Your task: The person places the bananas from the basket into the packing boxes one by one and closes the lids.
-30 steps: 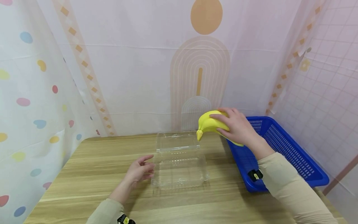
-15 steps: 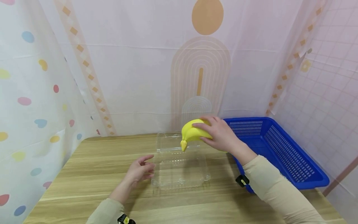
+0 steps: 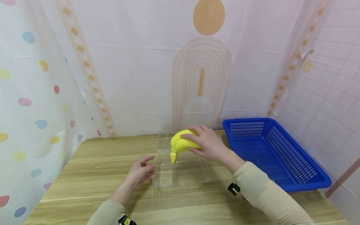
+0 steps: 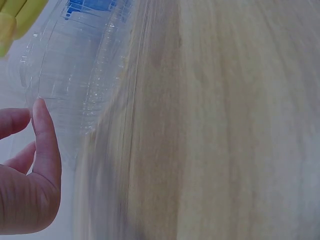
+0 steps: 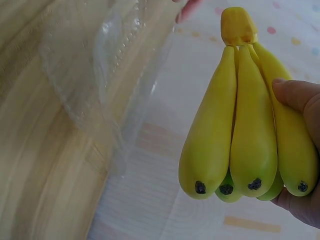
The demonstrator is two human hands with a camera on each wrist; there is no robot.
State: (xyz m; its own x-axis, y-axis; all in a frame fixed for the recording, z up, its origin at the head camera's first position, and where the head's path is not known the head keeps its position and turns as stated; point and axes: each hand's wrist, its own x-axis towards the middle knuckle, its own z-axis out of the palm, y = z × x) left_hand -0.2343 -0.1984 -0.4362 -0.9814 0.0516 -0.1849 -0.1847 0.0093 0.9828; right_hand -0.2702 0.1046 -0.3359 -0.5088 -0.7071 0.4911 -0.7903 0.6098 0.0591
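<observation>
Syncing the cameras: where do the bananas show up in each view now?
Head: bananas just below centre, in the right hand.
Left wrist: bananas at the top-left corner, partly cut off.
Right wrist: bananas right of centre, stem end up.
Shared landmark: clear plastic box, visible in all three.

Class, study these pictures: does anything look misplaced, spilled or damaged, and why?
Nothing looks spilled or damaged. The right hand grips the yellow bananas above the open clear container, which lies on the wooden table. At most, the near right corner of the blue basket seems to overhang its edge.
</observation>
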